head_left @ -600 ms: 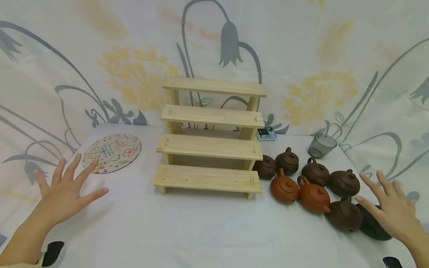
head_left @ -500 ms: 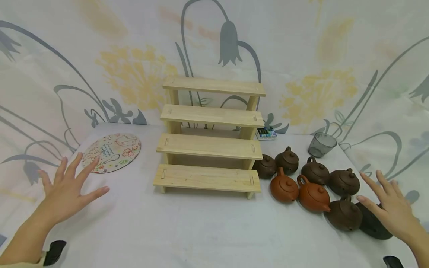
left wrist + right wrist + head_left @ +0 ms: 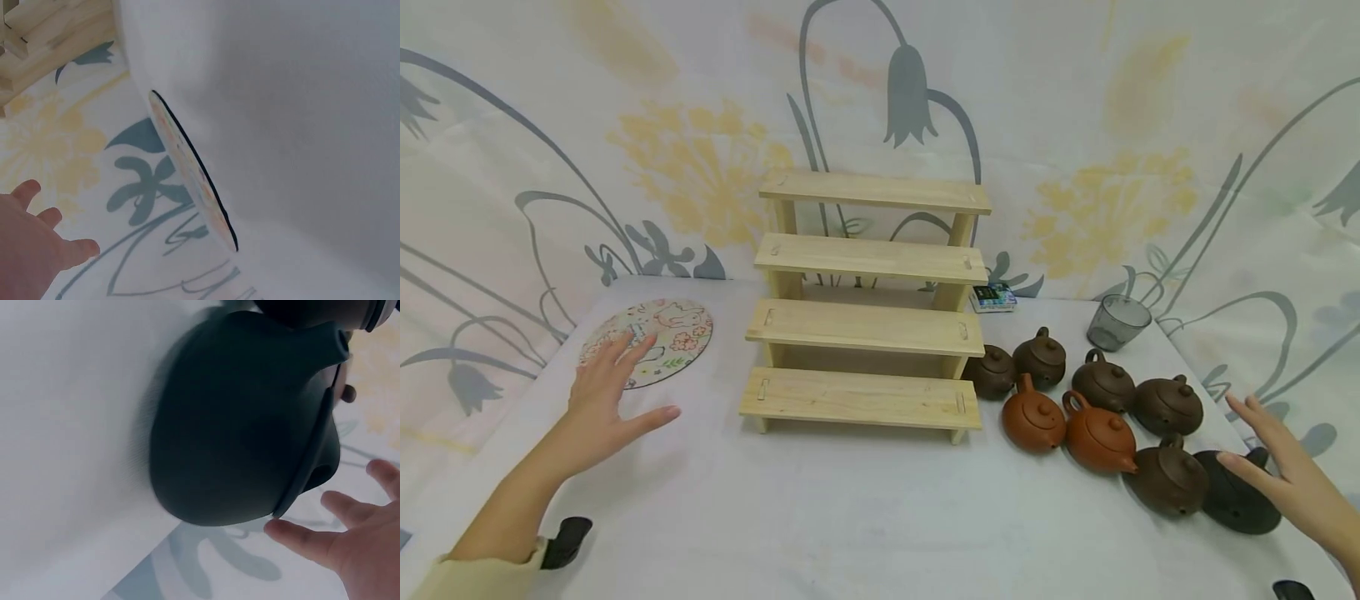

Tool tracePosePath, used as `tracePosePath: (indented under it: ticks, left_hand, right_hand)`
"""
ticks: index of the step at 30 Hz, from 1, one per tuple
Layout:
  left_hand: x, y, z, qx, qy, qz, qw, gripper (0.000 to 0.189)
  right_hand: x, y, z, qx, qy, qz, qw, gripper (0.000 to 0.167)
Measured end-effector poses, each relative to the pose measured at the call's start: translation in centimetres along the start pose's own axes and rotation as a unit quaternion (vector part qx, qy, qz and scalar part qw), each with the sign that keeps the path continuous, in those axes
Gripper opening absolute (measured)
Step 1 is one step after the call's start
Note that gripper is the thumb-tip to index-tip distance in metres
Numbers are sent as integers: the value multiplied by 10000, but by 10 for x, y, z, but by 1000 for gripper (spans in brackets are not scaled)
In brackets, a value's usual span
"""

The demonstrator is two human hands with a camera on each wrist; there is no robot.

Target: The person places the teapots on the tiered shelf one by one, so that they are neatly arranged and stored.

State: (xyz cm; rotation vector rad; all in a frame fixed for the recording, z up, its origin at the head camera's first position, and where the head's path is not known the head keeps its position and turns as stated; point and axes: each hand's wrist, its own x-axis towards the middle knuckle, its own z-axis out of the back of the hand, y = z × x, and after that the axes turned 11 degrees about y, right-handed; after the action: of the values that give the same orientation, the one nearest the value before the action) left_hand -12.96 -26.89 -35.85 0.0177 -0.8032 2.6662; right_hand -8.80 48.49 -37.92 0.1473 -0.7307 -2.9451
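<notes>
My left hand (image 3: 597, 418) hovers over the left part of the table, its fingers spread and holding nothing. From the head view its fingertips overlap a round floral mat (image 3: 681, 337); the left wrist view shows them apart from it. On the other side my right hand (image 3: 1292, 479) hangs beside a black teapot (image 3: 1236, 500) with nothing in its fingers. One fingertip looks close to the lid edge of that teapot in the right wrist view; I cannot tell whether they touch. Several dark brown teapots (image 3: 1167, 482) and two reddish ones (image 3: 1101, 437) are grouped nearby.
A four-tier wooden stand (image 3: 861, 400) occupies the middle of the white-covered table (image 3: 850, 517). Behind its right end lies a small blue box (image 3: 994, 298). A grey clear cup (image 3: 1117, 323) stands at the back right. Flower-patterned cloth (image 3: 895, 100) hangs behind.
My left hand has moved right, nearer the mat and stand. My right hand has shifted and turned slightly beside the black teapot, showing more of it. The teapots stay put.
</notes>
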Motion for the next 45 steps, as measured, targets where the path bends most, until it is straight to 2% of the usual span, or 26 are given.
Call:
tracePosePath:
  ticks: [4, 9, 13, 15, 17, 19, 22, 24, 25, 28, 32, 34, 39, 45]
  left_hand:
    - [8, -8, -5, -542, 256, 70, 9982, 96]
    - [19, -16, -13, -890, 412, 58, 9952, 98]
    - [31, -21, -20, -1139, 406, -197, 9925, 98]
    - [35, -23, -24, -1355, 476, -315, 9891, 99]
    - [40, -26, -28, -1646, 621, -416, 9835, 99]
    - [43, -27, -32, -1898, 781, -478, 9775, 99]
    - [50, -29, -38, -2186, 958, -508, 9698, 98]
    - [54, -30, -41, -2322, 1018, -513, 9660, 97]
    - [56, -31, -42, -2391, 1043, -495, 9641, 96]
    - [61, -33, -45, -2507, 1127, -389, 9607, 96]
    - [65, -35, -48, -2477, 1157, -191, 9617, 99]
    - [66, -35, -48, -2469, 1146, -92, 9622, 100]
    - [67, -37, -48, -2517, 1169, 37, 9607, 101]
    - [64, -36, -47, -2512, 1174, 73, 9608, 101]
  right_hand:
    - [-1, -11, -1, 44, -4, -22, 10000, 79]
    - [-10, 10, 3, 154, 126, -99, 9998, 76]
    - [-15, 16, 2, 177, 106, -220, 9995, 75]
    - [-16, 11, 1, 169, 46, -256, 9995, 76]
    - [-14, -12, -5, 122, -77, -244, 9996, 81]
    - [-14, -18, -6, 72, -69, -374, 9992, 83]
    - [-15, -20, -7, -30, 116, -651, 9978, 86]
    - [-19, -3, -4, -68, 294, -867, 9958, 84]
    - [-20, -2, -4, -73, 355, -928, 9950, 85]
    - [-20, -2, -3, -43, 458, -968, 9942, 85]
    - [-17, -7, 2, 162, 992, -1158, 9882, 89]
    - [-16, -12, 3, 253, 1213, -1110, 9861, 89]
    - [-16, -25, 1, 218, 1180, -694, 9903, 94]
    - [-13, -26, -1, 555, 1364, -956, 9845, 95]
